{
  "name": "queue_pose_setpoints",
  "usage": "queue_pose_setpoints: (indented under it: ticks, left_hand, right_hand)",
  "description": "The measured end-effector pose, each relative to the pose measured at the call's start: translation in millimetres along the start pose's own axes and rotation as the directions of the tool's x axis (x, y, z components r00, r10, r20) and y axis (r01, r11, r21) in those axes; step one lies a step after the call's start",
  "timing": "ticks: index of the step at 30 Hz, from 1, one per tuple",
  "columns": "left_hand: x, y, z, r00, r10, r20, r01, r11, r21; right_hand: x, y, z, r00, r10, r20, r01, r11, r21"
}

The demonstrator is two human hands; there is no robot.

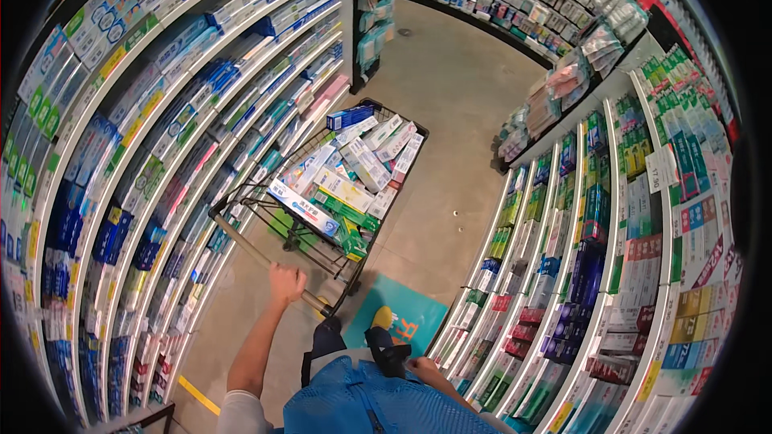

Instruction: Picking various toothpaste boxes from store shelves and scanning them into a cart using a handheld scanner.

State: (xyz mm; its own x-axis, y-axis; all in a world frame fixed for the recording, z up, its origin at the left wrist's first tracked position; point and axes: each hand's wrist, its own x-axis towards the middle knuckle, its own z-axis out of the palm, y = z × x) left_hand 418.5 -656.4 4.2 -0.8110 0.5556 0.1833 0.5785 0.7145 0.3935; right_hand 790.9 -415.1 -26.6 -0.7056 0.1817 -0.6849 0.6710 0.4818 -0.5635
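Packed shelves (348, 16) at nine and four o'clock; left hand (287, 283) wraps the rod handle (249, 248) of a wire cart (269, 169); right hand's (425, 369) hold unclear.

Cart (291, 235) — metal wire; boxes (364, 165) — glossy cardboard.

A long white box (302, 207) across the near end of the cart (251, 249) bears bold blue characters with smaller print beside them. Nearside-right of the cart, a teal floor mat (429, 309) carries large orange lettering. Well right of the cart, a white price card (662, 167) shows dark numerals. Left of the cart, a yellow shelf label (112, 62) bears print too small to read.
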Motion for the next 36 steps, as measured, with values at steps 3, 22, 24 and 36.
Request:
queue_pose_setpoints:
  ticks: [3, 22, 24, 36]
  left_hand:
    - [-5, -7, -4, 0.999, 0.030, 0.020, -0.031, 0.999, 0.038]
    - [-72, 132, -61, 0.946, 0.064, 0.318, 0.186, 0.697, -0.693]
    - [-83, 145, -67, 0.858, 0.247, 0.450, 0.186, 0.667, -0.721]
    - [-70, 148, -74, 0.758, 0.329, 0.564, 0.093, 0.800, -0.592]
  right_hand:
    - [-12, -14, -33, 0.989, -0.037, 0.146, 0.033, 0.999, 0.031]
    - [-81, -204, -99, 0.971, -0.144, 0.190, 0.208, 0.902, -0.378]
    - [-74, -207, -94, 0.969, -0.076, 0.233, 0.168, 0.898, -0.406]
    - [-2, -227, -134, 0.804, -0.196, 0.561, 0.427, 0.847, -0.315]
